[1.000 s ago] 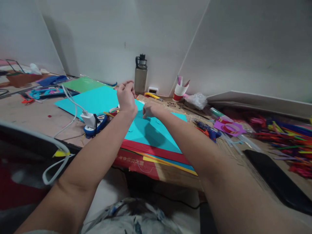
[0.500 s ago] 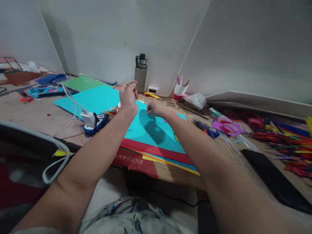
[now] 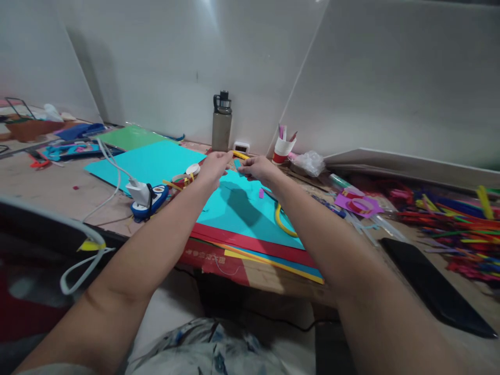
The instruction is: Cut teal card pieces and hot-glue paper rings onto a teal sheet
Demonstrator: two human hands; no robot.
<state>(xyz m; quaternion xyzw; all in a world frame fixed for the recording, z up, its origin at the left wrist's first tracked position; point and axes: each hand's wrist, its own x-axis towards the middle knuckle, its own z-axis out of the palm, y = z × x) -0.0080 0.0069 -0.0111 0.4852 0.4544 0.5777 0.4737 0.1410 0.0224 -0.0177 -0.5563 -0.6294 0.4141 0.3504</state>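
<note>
Teal piece [image 3: 237,164] showed near far edge of turquoise sheet [image 3: 224,216], apparently pinched by right hand [image 3: 258,169]. Left hand [image 3: 214,167], raised higher half-second earlier, had come down opposite; couldn't tell whether it gripped anything. Work seemingly turned two-handed. Purple piece [image 3: 261,193] lay nearby.

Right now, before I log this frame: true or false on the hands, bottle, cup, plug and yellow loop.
1. The bottle stands upright by the wall. True.
2. The cup is empty. False: pen-like sticks poke out of the cup.
3. The left hand and right hand are clasped. False: a gap shows between the hands.
4. The yellow loop is over the front cyan sheet. True.
5. The white plug is at the picture's right edge. False: the white plug is left of centre.
</note>
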